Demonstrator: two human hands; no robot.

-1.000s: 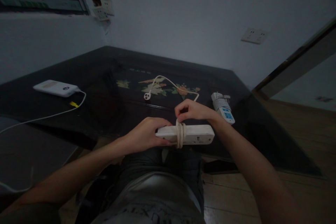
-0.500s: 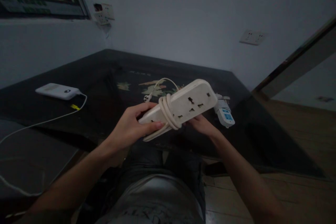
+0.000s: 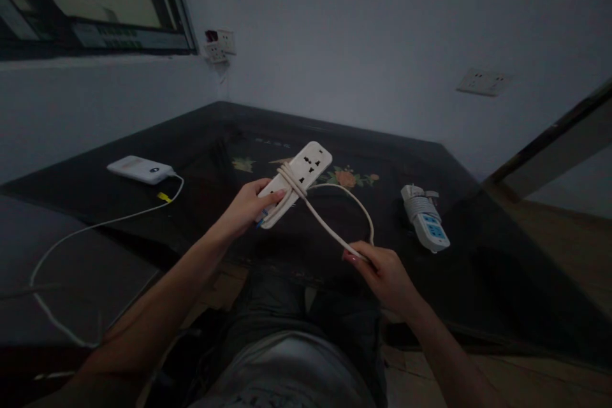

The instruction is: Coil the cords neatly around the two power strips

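A white power strip is tilted above the table, its socket face up and its far end pointing away to the right. My left hand grips the near end, thumb on top. Several turns of the strip's cream cord wrap around its middle. From there the cord runs right to my right hand, which is closed on it, and a loop curves back behind the strip. The plug is hidden from view. Off to the right lies a second power strip with blue sockets, its grey cord wound around it.
The dark glossy table bears a flower pattern. On its left lies a white power bank with a white cable trailing off the edge. Wall sockets are at the back.
The strip has turned from level to slanted upward, socket face showing. My right hand passed beneath it and now pulls the cord out to the right. The plug has left the tabletop view.
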